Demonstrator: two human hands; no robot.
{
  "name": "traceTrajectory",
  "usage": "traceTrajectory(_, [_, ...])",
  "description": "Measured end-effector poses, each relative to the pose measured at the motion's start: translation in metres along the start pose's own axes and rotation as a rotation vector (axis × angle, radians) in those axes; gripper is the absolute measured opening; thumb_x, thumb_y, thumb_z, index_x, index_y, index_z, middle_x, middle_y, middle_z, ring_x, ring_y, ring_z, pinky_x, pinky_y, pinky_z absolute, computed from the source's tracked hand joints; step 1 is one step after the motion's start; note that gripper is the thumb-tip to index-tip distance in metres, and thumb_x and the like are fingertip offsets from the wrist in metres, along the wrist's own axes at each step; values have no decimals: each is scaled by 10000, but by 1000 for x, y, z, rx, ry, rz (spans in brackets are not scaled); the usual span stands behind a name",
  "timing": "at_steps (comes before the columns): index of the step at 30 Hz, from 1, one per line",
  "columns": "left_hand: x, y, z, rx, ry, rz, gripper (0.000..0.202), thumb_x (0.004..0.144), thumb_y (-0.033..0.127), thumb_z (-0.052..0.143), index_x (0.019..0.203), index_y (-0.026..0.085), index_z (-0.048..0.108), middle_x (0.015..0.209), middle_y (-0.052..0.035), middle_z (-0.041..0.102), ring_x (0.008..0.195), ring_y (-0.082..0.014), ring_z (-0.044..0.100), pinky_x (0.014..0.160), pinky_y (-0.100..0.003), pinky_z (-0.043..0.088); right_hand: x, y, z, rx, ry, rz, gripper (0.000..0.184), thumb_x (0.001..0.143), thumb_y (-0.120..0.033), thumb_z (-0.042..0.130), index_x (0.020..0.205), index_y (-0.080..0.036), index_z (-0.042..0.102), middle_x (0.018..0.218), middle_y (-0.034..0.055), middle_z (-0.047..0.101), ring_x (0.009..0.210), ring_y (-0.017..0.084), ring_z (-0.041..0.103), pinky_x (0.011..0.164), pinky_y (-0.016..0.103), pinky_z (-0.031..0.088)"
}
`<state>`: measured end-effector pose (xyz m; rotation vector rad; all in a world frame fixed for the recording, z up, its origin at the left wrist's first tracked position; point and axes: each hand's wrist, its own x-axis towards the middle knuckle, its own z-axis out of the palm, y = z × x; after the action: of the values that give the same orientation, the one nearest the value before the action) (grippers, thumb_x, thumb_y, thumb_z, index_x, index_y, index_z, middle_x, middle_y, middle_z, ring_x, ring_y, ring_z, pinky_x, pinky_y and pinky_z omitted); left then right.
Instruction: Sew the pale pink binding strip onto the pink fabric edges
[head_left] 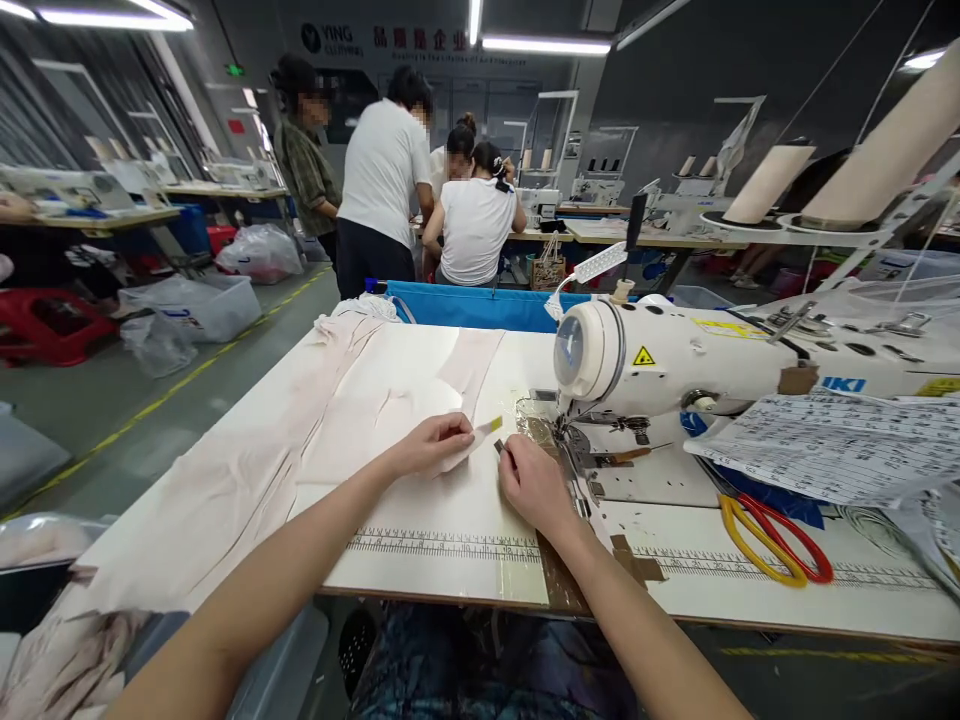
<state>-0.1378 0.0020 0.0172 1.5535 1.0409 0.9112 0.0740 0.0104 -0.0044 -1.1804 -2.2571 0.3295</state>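
My left hand (435, 444) is closed in a pinch on a narrow pale fabric strip (486, 429) whose end looks yellowish. A hand's width to the right, my right hand (534, 482) is curled shut around a small dark object (500, 446); only its tip shows, so its kind is unclear. Thin pale pink fabric pieces (352, 430) lie flat on the white table (442, 510) beyond and left of my left hand. Just right of my right hand stands a white sewing machine (675, 355), its needle area close to my knuckles.
Scissors with yellow and red handles (776, 540) lie at the right, below printed paper sheets (840, 445). Large thread cones (772, 185) stand above the machine. A blue cloth bin (472, 308) borders the table's far edge. Several people gather around another table beyond.
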Motion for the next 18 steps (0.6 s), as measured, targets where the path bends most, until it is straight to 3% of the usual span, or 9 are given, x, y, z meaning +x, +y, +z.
traceTrajectory(3, [-2, 2, -6, -78, 98, 35, 443, 802, 583, 692, 842, 163, 558, 768, -11, 591, 681, -131, 514, 617, -245, 375, -4, -3, -1, -25, -6, 9, 209, 901, -97, 426, 735, -224, 427, 744, 51, 564, 687, 203, 509, 597, 294, 343])
traceTrajectory(9, [-11, 17, -6, -151, 57, -1, 449, 786, 570, 723, 815, 161, 540, 689, 0, 586, 609, -111, 495, 571, -224, 344, -7, -5, -5, 106, 23, 120, 243, 831, -41, 473, 704, -232, 393, 728, 64, 556, 700, 215, 515, 582, 301, 338])
traceTrajectory(11, [-21, 26, -2, -151, 63, 31, 423, 818, 554, 701, 833, 164, 538, 718, -8, 605, 633, -117, 521, 587, -224, 370, -6, -1, -8, 222, 24, 161, 245, 870, -105, 463, 689, -241, 370, 698, 46, 547, 654, 203, 513, 550, 294, 345])
traceTrajectory(13, [-37, 38, 5, -87, -4, 46, 373, 870, 518, 659, 865, 160, 556, 788, -30, 626, 681, -129, 550, 615, -234, 401, -4, 4, -10, 377, -3, 201, 242, 922, -227, 451, 692, -245, 377, 676, 29, 558, 616, 193, 535, 512, 282, 373])
traceTrajectory(18, [-96, 78, 46, 229, -244, 150, 246, 979, 387, 514, 871, 177, 581, 904, -63, 626, 817, -165, 581, 734, -280, 465, -8, -3, -18, 862, -255, 266, 349, 931, -538, 447, 763, -233, 437, 877, 82, 716, 748, 210, 716, 542, 300, 563])
